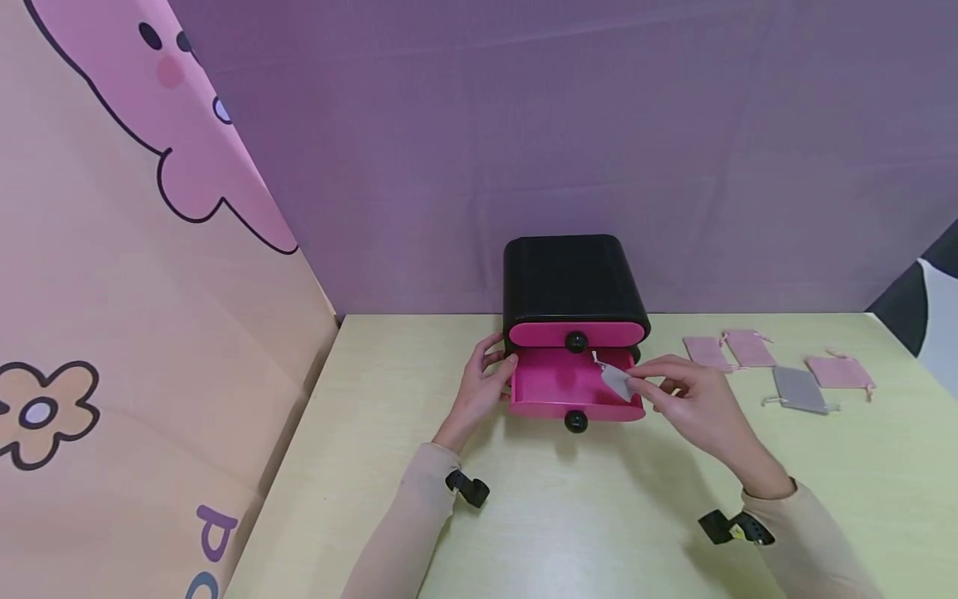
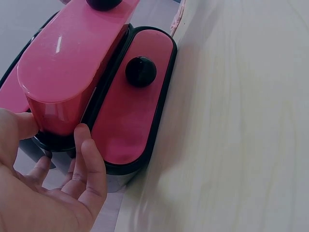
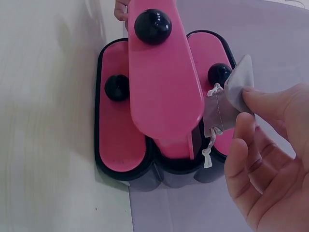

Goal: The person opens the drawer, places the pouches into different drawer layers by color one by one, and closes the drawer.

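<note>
A black box (image 1: 572, 279) is standing on the tabletop (image 1: 404, 366), showing three pink drawers. Its middle drawer (image 1: 550, 381) is sticking out at the front, with a round black knob (image 1: 575, 421) facing forward. Top drawer (image 1: 540, 335) and bottom drawer (image 2: 123, 123) are sitting pushed in.

Hands are keeping apart, one at each side of the box. Left hand (image 1: 479, 387) is resting at the box's left front: thumb touching the middle drawer's end, fingers spreading loosely along the side, not clamping down. Right hand (image 1: 694, 403) is pinching a small grey bag (image 1: 617, 383) between thumb and fingers. The bag is hanging in front of the box, over the right end of the middle drawer, its pale drawstring (image 3: 208, 153) dangling; contents not showing.

To the right of the box, three pink bags (image 1: 750, 348) and a second grey bag (image 1: 801, 389) are lying flat, the grey one sitting nearer the front. Purple cloth (image 1: 479, 150) is hanging behind the box; a pale printed panel (image 1: 172, 333) is rising well to its left, showing a flower (image 1: 36, 413). Both sleeves (image 1: 407, 516) are wearing black straps (image 1: 469, 489).
</note>
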Action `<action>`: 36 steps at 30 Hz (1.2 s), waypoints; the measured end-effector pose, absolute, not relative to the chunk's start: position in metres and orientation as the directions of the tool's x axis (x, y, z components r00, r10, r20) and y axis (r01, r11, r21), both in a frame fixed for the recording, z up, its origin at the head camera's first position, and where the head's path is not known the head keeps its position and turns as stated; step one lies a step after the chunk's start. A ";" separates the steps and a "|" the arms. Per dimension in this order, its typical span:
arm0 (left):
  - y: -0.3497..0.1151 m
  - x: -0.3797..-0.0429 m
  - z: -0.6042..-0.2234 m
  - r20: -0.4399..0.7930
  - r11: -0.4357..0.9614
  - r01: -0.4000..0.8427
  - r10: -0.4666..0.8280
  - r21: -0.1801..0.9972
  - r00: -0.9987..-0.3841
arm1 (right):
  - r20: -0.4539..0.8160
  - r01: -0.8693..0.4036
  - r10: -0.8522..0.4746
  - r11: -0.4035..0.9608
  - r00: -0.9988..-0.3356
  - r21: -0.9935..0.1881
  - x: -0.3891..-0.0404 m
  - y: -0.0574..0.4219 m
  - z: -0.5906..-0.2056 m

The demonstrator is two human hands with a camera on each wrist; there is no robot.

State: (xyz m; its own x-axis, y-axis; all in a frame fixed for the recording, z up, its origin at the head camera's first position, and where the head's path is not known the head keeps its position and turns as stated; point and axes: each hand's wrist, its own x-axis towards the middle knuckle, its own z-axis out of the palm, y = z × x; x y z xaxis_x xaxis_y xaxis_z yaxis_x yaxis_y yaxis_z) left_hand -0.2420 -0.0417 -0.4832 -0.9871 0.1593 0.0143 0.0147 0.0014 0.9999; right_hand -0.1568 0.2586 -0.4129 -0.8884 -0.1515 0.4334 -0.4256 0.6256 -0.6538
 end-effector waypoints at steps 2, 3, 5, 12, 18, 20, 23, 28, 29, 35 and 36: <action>-0.042 -0.242 -0.483 0.016 0.003 0.016 0.161 1.000 -0.987 | 0.430 -0.424 -0.153 0.625 -0.890 -0.655 -0.158 0.257 -0.414; -0.042 -0.242 -0.483 0.016 0.003 0.017 0.161 1.000 -0.987 | 0.430 -0.424 -0.153 0.625 -0.890 -0.655 -0.158 0.256 -0.416; -0.041 -0.242 -0.484 0.017 0.003 0.018 0.164 1.000 -0.986 | 0.431 -0.422 -0.150 0.628 -0.890 -0.653 -0.160 0.255 -0.418; -0.041 -0.242 -0.485 0.016 0.011 0.018 0.166 1.000 -0.986 | 0.443 -0.433 -0.157 0.641 -0.882 -0.634 -0.163 0.249 -0.423; -0.041 -0.241 -0.483 0.016 -0.003 0.016 0.167 1.000 -0.986 | 0.433 -0.429 -0.166 0.645 -0.886 -0.632 -0.167 0.244 -0.423; -0.041 -0.241 -0.483 0.018 -0.007 0.017 0.165 1.000 -0.986 | 0.424 -0.424 -0.166 0.644 -0.890 -0.637 -0.168 0.243 -0.424; -0.040 -0.242 -0.484 0.024 -0.010 0.023 0.165 1.000 -0.986 | 0.399 -0.406 -0.166 0.644 -0.902 -0.648 -0.170 0.241 -0.426; -0.040 -0.242 -0.485 0.019 -0.004 0.019 0.170 1.000 -0.985 | 0.364 -0.373 -0.157 0.656 -0.918 -0.657 -0.169 0.239 -0.426; -0.040 -0.242 -0.484 0.020 -0.002 0.020 0.169 1.000 -0.985 | 0.358 -0.368 -0.157 0.656 -0.921 -0.659 -0.169 0.238 -0.425; -0.041 -0.242 -0.484 0.025 0.013 0.028 0.155 1.000 -0.988 | 0.300 -0.323 -0.154 0.668 -0.941 -0.670 -0.173 0.236 -0.420; -0.041 -0.243 -0.484 0.023 0.012 0.025 0.155 1.000 -0.988 | 0.290 -0.314 -0.153 0.673 -0.945 -0.669 -0.174 0.236 -0.420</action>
